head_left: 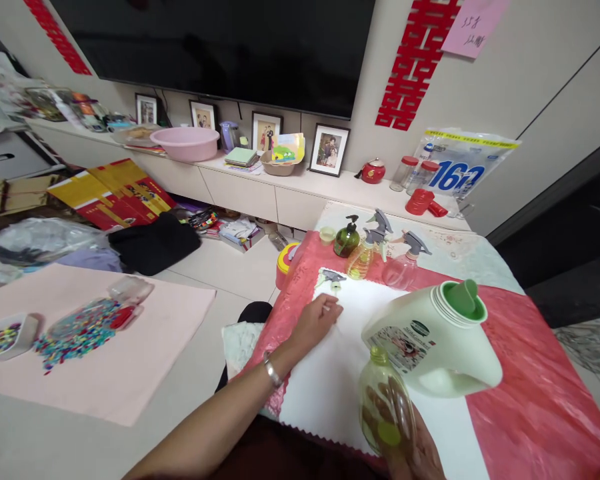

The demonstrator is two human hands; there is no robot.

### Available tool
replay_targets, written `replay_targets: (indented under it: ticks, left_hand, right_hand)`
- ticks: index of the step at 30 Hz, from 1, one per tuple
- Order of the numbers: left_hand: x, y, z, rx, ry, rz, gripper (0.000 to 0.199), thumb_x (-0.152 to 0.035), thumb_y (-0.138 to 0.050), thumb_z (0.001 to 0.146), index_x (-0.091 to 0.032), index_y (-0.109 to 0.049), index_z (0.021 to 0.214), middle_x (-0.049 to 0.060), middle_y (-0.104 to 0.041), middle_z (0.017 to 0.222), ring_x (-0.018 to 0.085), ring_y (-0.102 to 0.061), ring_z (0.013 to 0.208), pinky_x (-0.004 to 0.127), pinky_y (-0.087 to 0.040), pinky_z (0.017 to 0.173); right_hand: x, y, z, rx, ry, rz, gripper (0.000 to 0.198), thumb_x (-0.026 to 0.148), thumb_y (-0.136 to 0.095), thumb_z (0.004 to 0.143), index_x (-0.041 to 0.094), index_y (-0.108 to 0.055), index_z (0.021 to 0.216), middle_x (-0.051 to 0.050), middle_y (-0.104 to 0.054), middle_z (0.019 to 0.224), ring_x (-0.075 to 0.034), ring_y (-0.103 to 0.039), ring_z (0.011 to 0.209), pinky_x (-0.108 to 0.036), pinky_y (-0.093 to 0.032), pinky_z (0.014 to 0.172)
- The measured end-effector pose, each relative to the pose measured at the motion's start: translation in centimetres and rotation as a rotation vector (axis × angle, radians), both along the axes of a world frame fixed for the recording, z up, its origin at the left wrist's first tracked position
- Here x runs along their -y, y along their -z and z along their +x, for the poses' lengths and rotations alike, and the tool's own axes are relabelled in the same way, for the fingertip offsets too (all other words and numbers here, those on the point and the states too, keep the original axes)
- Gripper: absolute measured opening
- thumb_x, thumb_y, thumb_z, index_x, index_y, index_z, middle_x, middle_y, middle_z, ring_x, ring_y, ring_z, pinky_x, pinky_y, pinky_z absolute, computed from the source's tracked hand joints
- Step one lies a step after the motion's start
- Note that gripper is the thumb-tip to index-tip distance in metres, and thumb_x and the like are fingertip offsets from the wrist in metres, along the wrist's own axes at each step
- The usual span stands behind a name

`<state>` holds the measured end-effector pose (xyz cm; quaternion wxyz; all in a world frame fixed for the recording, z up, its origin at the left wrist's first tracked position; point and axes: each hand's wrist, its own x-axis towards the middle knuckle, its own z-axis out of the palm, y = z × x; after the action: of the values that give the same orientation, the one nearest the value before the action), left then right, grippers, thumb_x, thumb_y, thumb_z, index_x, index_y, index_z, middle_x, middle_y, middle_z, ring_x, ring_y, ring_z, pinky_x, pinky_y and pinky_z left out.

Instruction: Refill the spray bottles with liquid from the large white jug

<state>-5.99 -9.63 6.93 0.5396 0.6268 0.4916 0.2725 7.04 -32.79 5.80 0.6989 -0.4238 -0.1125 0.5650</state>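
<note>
My right hand (420, 448) is wrapped around a clear yellow-green bottle (373, 400) with an uncapped neck, and its fingers show through the plastic. My left hand (316, 321), a silver bracelet at its wrist, hovers over the white sheet (315, 380) with fingers loosely bent and nothing visible in them. Just beyond its fingertips lies a grey trigger spray head (333, 276) with a pale green collar. To the right stands a large pale green detergent jug (440, 350), its darker green spout (463, 298) uncovered.
Behind the sheet stand a dark green pump bottle (347, 241), a yellowish spray bottle (361, 261) and a pink-tinted spray bottle (401, 272). A red cloth (535, 380) covers the table. Left, a pink mat (145, 353) bears colourful small pieces (83, 333).
</note>
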Motion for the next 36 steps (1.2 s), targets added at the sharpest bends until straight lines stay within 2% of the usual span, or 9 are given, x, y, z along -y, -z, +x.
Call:
replay_targets:
  ticks: [3, 5, 7, 9, 14, 19, 23, 29, 36]
  left_hand:
    - [4.0, -1.2, -2.2, 0.3, 0.345, -0.113, 0.045, -0.055, -0.056, 0.096, -0.021, -0.065, 0.124, 0.014, -0.071, 0.125, 0.027, -0.068, 0.11, 0.04, -0.052, 0.092]
    - [6.1, -1.9, -3.3, 0.37, 0.477, -0.144, 0.068, -0.058, -0.077, 0.081, -0.025, -0.059, 0.138, 0.015, -0.065, 0.138, 0.033, -0.06, 0.128, 0.049, -0.044, 0.108]
    - [7.4, -2.5, -3.7, 0.336, 0.465, -0.191, 0.103, -0.049, -0.095, 0.062, -0.029, -0.045, 0.15, 0.015, -0.057, 0.147, 0.036, -0.052, 0.135, 0.054, -0.036, 0.115]
    - [7.9, -2.7, -3.6, 0.309, 0.403, -0.255, 0.116, -0.041, -0.099, 0.057, -0.031, -0.037, 0.155, 0.015, -0.053, 0.151, 0.037, -0.052, 0.135, 0.055, -0.038, 0.114]
    - [7.2, -1.3, -2.7, 0.374, 0.308, -0.234, 0.105, -0.027, -0.094, 0.062, -0.03, -0.037, 0.151, 0.014, -0.051, 0.147, 0.034, -0.054, 0.129, 0.053, -0.043, 0.11]
    - [6.1, 1.4, -2.0, 0.321, 0.195, -0.047, 0.095, -0.009, -0.082, 0.06, -0.027, -0.043, 0.145, 0.012, -0.045, 0.147, 0.033, -0.048, 0.134, 0.051, -0.039, 0.116]
    - [6.3, 3.1, -1.1, 0.353, 0.244, 0.032, 0.095, -0.009, -0.086, 0.052, -0.022, -0.05, 0.139, 0.013, -0.048, 0.141, 0.037, -0.047, 0.134, 0.051, -0.038, 0.116]
    - [5.8, 4.7, -0.1, 0.378, 0.115, 0.06, 0.097, -0.018, -0.086, 0.062, -0.024, -0.039, 0.147, 0.013, -0.053, 0.143, 0.034, -0.051, 0.132, 0.049, -0.04, 0.115]
    - [5.2, 6.7, 0.5, 0.377, 0.139, 0.221, 0.1, -0.027, -0.087, 0.063, -0.022, -0.035, 0.148, 0.016, -0.048, 0.145, 0.037, -0.049, 0.136, 0.056, -0.036, 0.119]
  right_hand:
    - [-1.5, -0.1, -0.4, -0.011, 0.022, 0.038, 0.084, 0.057, -0.093, 0.069, 0.031, -0.061, 0.143, -0.01, -0.044, 0.152, -0.037, -0.039, 0.144, -0.057, -0.029, 0.123]
    - [-2.6, 0.2, -0.8, -0.01, -0.03, 0.077, 0.083, 0.055, -0.092, 0.072, 0.032, -0.059, 0.145, -0.009, -0.042, 0.153, -0.036, -0.037, 0.145, -0.056, -0.026, 0.124]
    - [-3.5, 0.6, -1.2, 0.015, -0.093, 0.119, 0.08, 0.052, -0.09, 0.078, 0.033, -0.056, 0.147, -0.008, -0.041, 0.154, -0.034, -0.038, 0.144, -0.055, -0.028, 0.124]
    - [-4.1, 0.8, -1.4, 0.068, -0.12, 0.139, 0.076, 0.05, -0.087, 0.083, 0.033, -0.054, 0.149, -0.007, -0.041, 0.155, -0.032, -0.04, 0.143, -0.052, -0.031, 0.123]
    - [-3.0, -0.7, -0.7, 0.438, -0.059, -0.034, 0.068, 0.054, -0.084, 0.085, 0.028, -0.061, 0.142, -0.007, -0.05, 0.146, -0.027, -0.049, 0.136, -0.034, -0.048, 0.111]
    - [0.0, -4.2, 3.6, 0.973, 0.397, -0.173, 0.046, 0.057, -0.082, 0.084, 0.017, -0.071, 0.103, -0.009, -0.065, 0.106, -0.02, -0.062, 0.095, -0.026, -0.054, 0.087]
    - [0.3, -5.9, 8.2, 1.017, 0.681, -0.141, 0.064, 0.051, -0.092, 0.069, 0.015, -0.069, 0.116, -0.009, -0.064, 0.115, -0.02, -0.06, 0.101, -0.031, -0.051, 0.099]
    - [-1.8, -6.2, 11.8, 1.035, 0.424, -0.31, 0.094, 0.057, -0.092, 0.057, 0.016, -0.064, 0.137, -0.009, -0.061, 0.132, -0.026, -0.063, 0.111, -0.026, -0.055, 0.089]
    - [-4.2, -2.5, 15.9, 1.0, 0.376, -0.301, 0.078, 0.051, -0.091, 0.049, 0.01, -0.067, 0.112, -0.011, -0.068, 0.108, -0.02, -0.063, 0.087, -0.023, -0.053, 0.072]
